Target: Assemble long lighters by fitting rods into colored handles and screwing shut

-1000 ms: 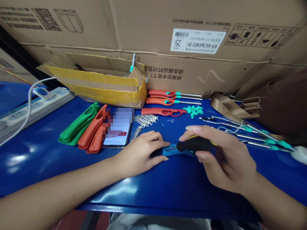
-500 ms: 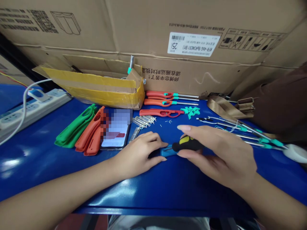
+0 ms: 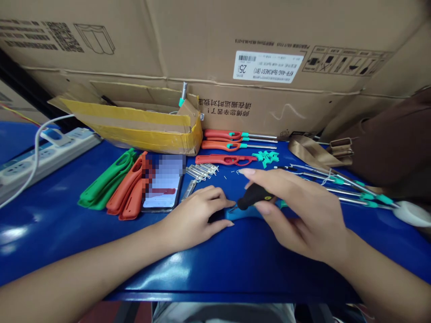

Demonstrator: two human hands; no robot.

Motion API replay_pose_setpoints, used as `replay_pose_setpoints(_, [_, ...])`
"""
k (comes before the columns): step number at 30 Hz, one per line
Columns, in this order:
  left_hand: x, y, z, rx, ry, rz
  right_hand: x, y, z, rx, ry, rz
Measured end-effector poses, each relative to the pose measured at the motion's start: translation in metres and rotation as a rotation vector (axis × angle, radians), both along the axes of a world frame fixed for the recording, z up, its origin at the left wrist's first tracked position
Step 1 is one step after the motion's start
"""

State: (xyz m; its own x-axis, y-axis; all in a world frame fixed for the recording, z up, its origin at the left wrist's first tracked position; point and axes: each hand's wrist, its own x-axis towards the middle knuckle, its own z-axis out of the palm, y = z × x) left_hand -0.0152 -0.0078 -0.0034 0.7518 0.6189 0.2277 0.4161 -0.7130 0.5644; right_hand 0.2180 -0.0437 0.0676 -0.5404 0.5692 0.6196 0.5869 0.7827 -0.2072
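Note:
A blue lighter (image 3: pixel 248 212) lies on the table under my hands, partly covered by them. My left hand (image 3: pixel 204 213) is closed round its left end, with fingertips and thumb on either side. In my right hand (image 3: pixel 305 211) is a short black screwdriver (image 3: pixel 251 196) with a yellow mark, held between thumb and fingers. Its tip meets the lighter's body close to my left fingertips. Beyond my left hand lie several small clear lighter tanks (image 3: pixel 202 172) with metal ends. Tiny white pins (image 3: pixel 234 171) are scattered between the hands.
Green casings (image 3: pixel 107 181), red casings (image 3: pixel 126 188) and a phone (image 3: pixel 163 184) lie left. Red lighters (image 3: pixel 224 145) and teal triggers (image 3: pixel 267 158) lie behind. Metal rods (image 3: pixel 350 197) are at right. A taped carton (image 3: pixel 134 130) and power strip (image 3: pixel 50 152) stand farther back.
My right hand has turned and shifted slightly left, and the screwdriver now tilts more upright with its tip in the lighter's left part. My left hand stays on the lighter.

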Motion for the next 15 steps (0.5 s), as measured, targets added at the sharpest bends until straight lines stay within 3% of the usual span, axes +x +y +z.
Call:
replay_pose_setpoints(4, [0.0003,-0.0002,0.0008,0.001,-0.007,-0.005,0.0002,-0.0017,0.0015,-0.105,0.039,0.089])
replay_pose_setpoints(10, [0.0003,-0.0003,0.0005,0.004,-0.015,0.002,0.0005,-0.0010,0.0038,0.008,-0.022,-0.015])
replay_pose_setpoints(15, [0.0006,-0.0002,0.0015,-0.015,-0.003,0.000,0.0026,-0.0015,0.0027,-0.114,0.020,0.072])
